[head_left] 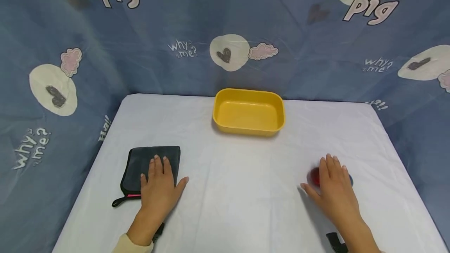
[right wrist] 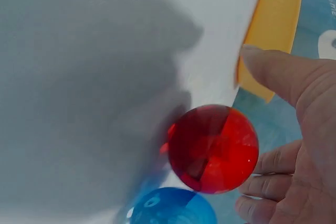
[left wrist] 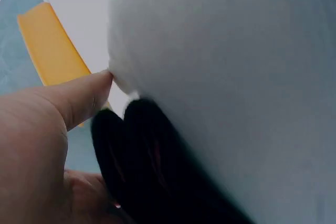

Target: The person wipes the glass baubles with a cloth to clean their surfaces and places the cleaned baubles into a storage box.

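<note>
A flat dark zip pouch with a wrist loop and a strip of pink at its edge lies at the left of the table. My left hand rests on it with fingers extended and thumb spread off to the side. In the left wrist view the pouch's black edge shows beneath the hand. At the right, my right hand is over a clear red ball and a clear blue ball, its fingers loosely straight. Whether the palm or fingers touch the balls cannot be told.
A yellow rectangular tray stands at the table's back edge, near the middle. White cloth covers the table. Blue printed fabric rises behind and along both sides. Black straps show near the wrists.
</note>
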`<state>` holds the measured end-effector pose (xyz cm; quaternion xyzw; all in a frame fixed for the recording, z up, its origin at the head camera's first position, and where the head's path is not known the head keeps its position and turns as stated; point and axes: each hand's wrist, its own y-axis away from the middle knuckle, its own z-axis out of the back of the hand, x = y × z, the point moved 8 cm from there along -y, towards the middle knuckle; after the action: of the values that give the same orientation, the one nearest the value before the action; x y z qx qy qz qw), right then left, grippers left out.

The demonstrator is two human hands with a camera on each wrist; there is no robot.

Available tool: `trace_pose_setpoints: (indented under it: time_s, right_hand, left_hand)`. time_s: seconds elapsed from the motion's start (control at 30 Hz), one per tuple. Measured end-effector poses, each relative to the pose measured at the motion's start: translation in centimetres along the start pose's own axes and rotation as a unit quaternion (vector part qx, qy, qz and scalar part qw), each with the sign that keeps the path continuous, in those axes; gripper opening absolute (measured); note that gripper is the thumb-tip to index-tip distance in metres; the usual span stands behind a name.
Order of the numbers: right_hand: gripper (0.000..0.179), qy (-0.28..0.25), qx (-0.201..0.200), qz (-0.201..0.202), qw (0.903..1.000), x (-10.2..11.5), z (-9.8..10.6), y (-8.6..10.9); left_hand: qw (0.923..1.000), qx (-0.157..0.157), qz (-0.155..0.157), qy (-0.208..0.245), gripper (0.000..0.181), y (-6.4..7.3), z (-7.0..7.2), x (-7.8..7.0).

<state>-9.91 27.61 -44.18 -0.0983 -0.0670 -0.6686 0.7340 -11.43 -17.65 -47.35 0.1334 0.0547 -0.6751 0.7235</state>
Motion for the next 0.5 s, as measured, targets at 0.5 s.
trace_pose_setpoints:
  time_s: [0.5]
  right_hand:
    - [0.088,0.031,-0.006,0.031,0.999,-1.4,1.2,0.1]
  left_hand:
    - [0.9981,0.051,-0.029,-0.019,0.064,0.2,0.8,-1.8]
